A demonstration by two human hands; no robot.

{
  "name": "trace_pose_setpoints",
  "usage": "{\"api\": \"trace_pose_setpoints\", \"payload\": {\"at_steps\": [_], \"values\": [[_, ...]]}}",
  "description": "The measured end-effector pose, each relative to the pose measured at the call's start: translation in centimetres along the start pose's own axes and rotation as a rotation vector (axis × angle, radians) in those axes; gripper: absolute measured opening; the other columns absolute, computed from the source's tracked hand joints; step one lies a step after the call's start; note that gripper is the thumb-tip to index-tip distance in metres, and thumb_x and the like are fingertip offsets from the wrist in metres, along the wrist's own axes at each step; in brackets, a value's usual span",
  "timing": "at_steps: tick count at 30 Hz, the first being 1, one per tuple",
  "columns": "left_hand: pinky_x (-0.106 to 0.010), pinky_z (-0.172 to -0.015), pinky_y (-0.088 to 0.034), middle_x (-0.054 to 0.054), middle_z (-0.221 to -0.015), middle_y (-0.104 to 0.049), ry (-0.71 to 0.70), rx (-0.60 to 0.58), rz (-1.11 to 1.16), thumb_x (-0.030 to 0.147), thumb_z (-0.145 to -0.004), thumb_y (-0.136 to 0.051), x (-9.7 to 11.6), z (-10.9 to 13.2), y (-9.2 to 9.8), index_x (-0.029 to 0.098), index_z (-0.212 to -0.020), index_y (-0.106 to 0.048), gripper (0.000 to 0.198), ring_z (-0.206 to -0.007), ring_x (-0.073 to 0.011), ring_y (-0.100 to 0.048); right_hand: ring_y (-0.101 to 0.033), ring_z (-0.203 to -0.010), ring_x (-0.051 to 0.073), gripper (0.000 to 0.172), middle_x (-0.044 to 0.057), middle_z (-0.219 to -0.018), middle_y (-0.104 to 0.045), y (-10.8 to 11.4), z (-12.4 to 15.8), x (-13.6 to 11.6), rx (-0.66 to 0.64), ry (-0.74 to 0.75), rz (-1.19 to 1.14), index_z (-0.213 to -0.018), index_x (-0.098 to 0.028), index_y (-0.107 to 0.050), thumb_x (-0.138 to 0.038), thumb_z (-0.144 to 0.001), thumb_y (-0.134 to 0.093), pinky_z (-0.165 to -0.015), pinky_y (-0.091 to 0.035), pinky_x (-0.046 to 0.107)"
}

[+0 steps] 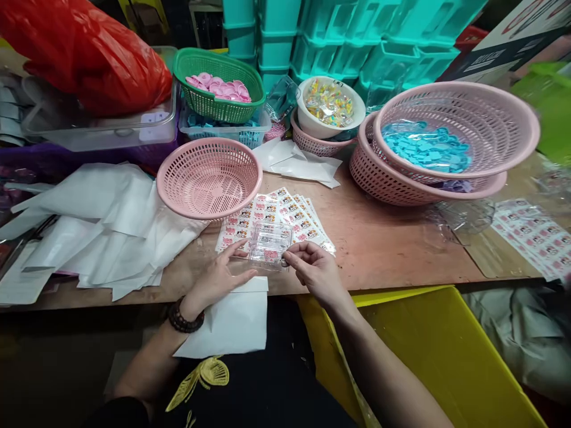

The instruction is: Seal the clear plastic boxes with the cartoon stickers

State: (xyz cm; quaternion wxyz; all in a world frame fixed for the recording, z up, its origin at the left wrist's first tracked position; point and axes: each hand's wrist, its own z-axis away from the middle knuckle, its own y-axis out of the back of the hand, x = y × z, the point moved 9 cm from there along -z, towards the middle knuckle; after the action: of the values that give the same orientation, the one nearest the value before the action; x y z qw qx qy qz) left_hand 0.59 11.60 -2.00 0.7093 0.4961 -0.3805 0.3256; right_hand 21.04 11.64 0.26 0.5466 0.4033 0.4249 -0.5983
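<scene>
A clear plastic box [270, 242] lies over printed sticker sheets [254, 217] near the table's front edge. My left hand [222, 270] is at its left side, thumb and fingers apart, fingertips close to the edge. At the lower right corner of the box, my right hand [314, 270] pinches with thumb and forefinger. A small dark bit shows at those fingertips, too small to name. More sticker sheets [303, 217] with cartoon figures fan out behind the box. Below my left hand, a white paper sheet [236, 324] hangs over the table edge.
A pink basket [209, 178] stands behind the sticker sheets. White backing papers [102, 220] pile up at left. Large pink baskets [499, 128] hold blue pieces [426, 145] at right. A green basket [218, 110] and white bowl [307, 107] stand behind. A yellow bin [437, 351] is below.
</scene>
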Motion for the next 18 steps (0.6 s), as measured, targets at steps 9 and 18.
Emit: {"api": "trace_pose_setpoints", "payload": {"at_steps": [9, 18], "values": [[-0.036, -0.089, -0.055, -0.005, -0.119, -0.075, -0.140, 0.023, -0.053, 0.038, -0.088, -0.068, -0.4, 0.5, -1.2, 0.034, -0.138, -0.060, 0.051, -0.095, -0.0253, -0.073, -0.063, -0.066, 0.015, 0.042, 0.002, -0.070, -0.069, -1.0, 0.8, 1.4, 0.073, 0.029, 0.159, -0.079, -0.019, -0.064, -0.057, -0.069, -0.080, -0.063, -0.047, 0.027], [-0.031, -0.084, -0.051, -0.006, -0.097, -0.076, -0.160, 0.035, -0.049, 0.041, -0.089, -0.068, -0.6, 0.7, -1.3, 0.031, -0.134, -0.065, 0.046, -0.080, -0.0223, -0.068, -0.063, -0.066, 0.015, 0.041, 0.002, -0.070, -0.069, -0.6, 0.8, 1.5, 0.109, 0.010, 0.198, -0.078, -0.019, -0.064, -0.056, -0.069, -0.080, -0.065, -0.047, 0.028]]}}
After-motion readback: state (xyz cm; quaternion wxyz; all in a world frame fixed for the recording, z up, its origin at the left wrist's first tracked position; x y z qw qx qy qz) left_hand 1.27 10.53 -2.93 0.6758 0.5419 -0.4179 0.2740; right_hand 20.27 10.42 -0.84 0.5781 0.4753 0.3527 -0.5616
